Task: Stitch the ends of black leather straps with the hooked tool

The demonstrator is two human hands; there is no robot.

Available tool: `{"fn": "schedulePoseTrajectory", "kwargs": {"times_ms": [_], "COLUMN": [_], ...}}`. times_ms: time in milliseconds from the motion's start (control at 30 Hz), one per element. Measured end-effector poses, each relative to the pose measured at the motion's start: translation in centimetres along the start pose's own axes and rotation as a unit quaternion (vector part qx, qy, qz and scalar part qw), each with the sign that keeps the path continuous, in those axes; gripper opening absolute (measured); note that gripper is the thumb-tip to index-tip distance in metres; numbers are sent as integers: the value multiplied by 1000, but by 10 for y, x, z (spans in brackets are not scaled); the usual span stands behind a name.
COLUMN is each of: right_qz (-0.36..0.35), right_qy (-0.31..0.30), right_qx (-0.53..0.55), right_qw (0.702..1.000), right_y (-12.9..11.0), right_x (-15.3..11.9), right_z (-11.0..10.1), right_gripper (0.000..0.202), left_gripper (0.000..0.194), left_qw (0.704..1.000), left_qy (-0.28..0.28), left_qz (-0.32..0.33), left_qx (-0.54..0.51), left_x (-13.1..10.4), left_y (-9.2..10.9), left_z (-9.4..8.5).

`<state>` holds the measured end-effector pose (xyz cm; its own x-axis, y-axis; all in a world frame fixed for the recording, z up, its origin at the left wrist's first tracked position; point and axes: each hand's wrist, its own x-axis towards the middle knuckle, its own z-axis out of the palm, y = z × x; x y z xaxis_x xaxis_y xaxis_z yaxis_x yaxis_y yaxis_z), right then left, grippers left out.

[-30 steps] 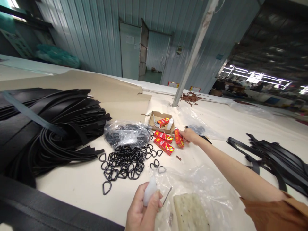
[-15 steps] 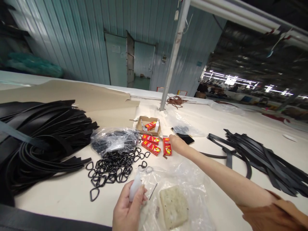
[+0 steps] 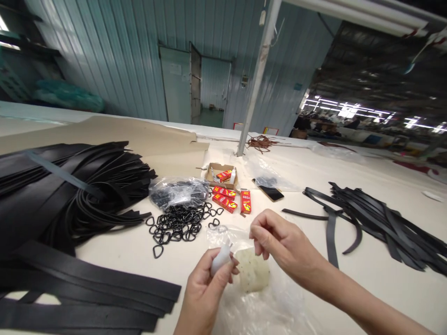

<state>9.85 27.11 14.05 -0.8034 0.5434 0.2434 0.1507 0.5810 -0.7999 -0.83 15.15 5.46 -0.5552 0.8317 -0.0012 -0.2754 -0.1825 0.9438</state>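
My left hand (image 3: 209,284) is closed around a small white plastic bottle (image 3: 220,263) with a narrow nozzle pointing up. Just right of it, my right hand (image 3: 275,237) hovers with curled fingers pressed together; whatever they may hold is hidden. Below both hands a pale yellowish block (image 3: 254,274) lies on crumpled clear plastic sheeting (image 3: 275,304). Beyond my hands are red and yellow printed boxes (image 3: 245,202) and a shallow cardboard box (image 3: 211,179) containing another red box and a white bottle. Black D-rings (image 3: 181,223) lie in a loose heap to the left.
Bundled black strips (image 3: 87,163) cover the left of the table, with wide black straps (image 3: 132,288) nearer me. More black strips (image 3: 380,223) lie at the right. A phone (image 3: 268,190), a bag of rings (image 3: 179,191) and a metal post (image 3: 256,88) stand or lie farther back.
My right hand has drawn back from the upright-lying red box to beside the bottle, over the block. My left hand, still gripping the bottle, appears slightly farther right as the view shifted.
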Motion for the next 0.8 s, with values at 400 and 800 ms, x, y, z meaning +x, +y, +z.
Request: {"fn": "schedulePoseTrajectory", "kwargs": {"times_ms": [400, 800], "right_qz": [10, 30], "right_qy": [47, 82], "right_qx": [-39, -50], "right_qw": [998, 995], "right_y": [-20, -23], "right_x": [-113, -167], "right_z": [-3, -10], "right_gripper": [17, 20], "left_gripper": [34, 35], "left_qw": [971, 952], "left_qy": [-224, -273], "left_qz": [-79, -127], "left_qx": [-34, -57], "left_x": [-71, -107], "left_y": [-23, -25], "left_z": [26, 53]}}
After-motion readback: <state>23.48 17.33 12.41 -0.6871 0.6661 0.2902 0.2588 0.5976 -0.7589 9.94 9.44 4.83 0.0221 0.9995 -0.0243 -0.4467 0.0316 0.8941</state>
